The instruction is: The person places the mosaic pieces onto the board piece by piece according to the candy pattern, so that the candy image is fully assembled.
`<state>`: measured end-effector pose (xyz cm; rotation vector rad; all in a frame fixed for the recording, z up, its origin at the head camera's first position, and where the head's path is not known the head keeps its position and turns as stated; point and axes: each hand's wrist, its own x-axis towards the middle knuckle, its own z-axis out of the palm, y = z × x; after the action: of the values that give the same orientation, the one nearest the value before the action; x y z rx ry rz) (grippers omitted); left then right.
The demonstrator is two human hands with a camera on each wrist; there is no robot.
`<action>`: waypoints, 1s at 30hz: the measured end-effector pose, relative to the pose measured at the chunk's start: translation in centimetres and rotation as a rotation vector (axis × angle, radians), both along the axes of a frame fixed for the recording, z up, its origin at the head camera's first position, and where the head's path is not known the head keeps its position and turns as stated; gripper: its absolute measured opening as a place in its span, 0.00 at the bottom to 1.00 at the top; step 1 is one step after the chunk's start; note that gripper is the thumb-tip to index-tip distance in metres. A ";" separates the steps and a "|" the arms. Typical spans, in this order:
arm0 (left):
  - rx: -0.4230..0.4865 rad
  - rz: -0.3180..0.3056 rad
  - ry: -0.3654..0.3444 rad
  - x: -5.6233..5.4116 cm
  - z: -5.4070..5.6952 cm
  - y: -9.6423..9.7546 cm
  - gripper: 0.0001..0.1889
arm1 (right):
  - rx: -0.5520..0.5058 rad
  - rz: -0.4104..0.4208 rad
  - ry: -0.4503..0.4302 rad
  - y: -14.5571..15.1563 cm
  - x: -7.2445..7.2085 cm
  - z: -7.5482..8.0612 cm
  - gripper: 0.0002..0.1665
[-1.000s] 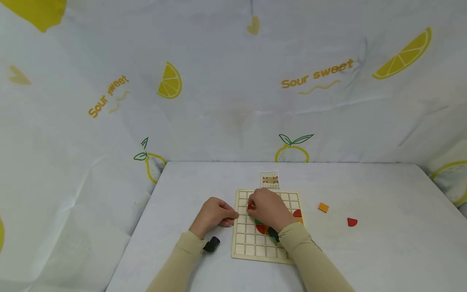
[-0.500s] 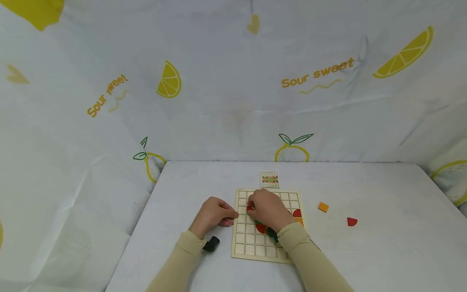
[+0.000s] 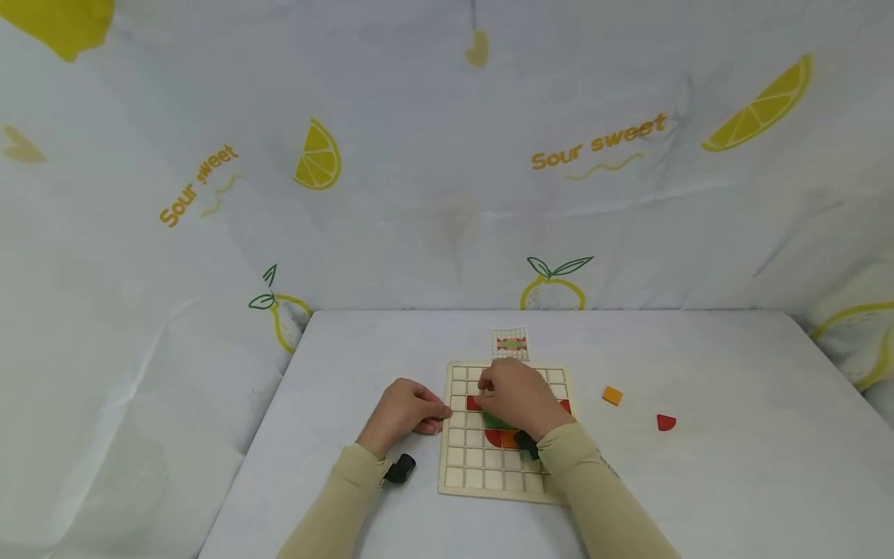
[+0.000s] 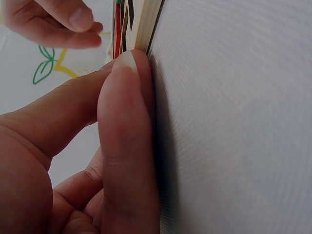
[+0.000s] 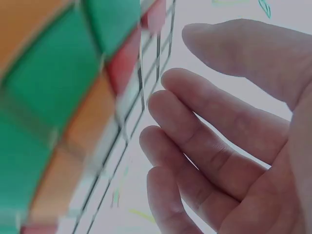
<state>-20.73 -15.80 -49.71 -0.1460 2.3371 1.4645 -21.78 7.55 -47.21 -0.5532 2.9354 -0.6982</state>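
Observation:
A light wooden grid board [image 3: 473, 477] lies on the table. My left hand [image 3: 408, 407] holds its left edge; the left wrist view shows thumb and forefinger tips together at the board's rim [image 4: 146, 24]. Over the board hovers my right hand [image 3: 520, 396]. In the right wrist view that hand's fingers [image 5: 204, 141] are loosely bent, apart from the thumb, with nothing between them. Just left of it a red piece [image 3: 472, 403] sits in the grid. Green pieces [image 3: 494, 421], a rounded red piece [image 3: 493, 438] and an orange piece [image 3: 511, 440] fill nearby cells, partly hidden by my right hand.
Behind the board lies a small printed pattern card [image 3: 511, 343]. To the right are a loose orange square [image 3: 612, 395] and a rounded red piece [image 3: 667, 422]. A white lemon-print cloth [image 3: 419, 194] hangs beyond the table.
My right hand has let go of the red piece at the grid's left and shifted slightly up and right. My left hand stays at the board's edge. The head view has turned slightly.

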 end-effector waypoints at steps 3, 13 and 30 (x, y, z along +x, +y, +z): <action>0.000 0.006 -0.011 0.1 -0.1 -0.1 0.10 | -0.025 -0.044 -0.018 1.9 -0.2 0.1 0.06; -0.026 0.008 -0.003 0.3 -0.4 -0.3 0.11 | 0.010 -0.173 -0.066 10.6 0.5 0.8 0.11; -0.032 -0.004 -0.004 0.1 -0.3 0.2 0.09 | 0.023 -0.277 -0.068 19.3 1.6 -0.7 0.22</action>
<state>-20.58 -15.61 -49.98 -0.1522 2.3570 1.4244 -20.22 26.89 -47.90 -0.1165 2.9811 -0.6900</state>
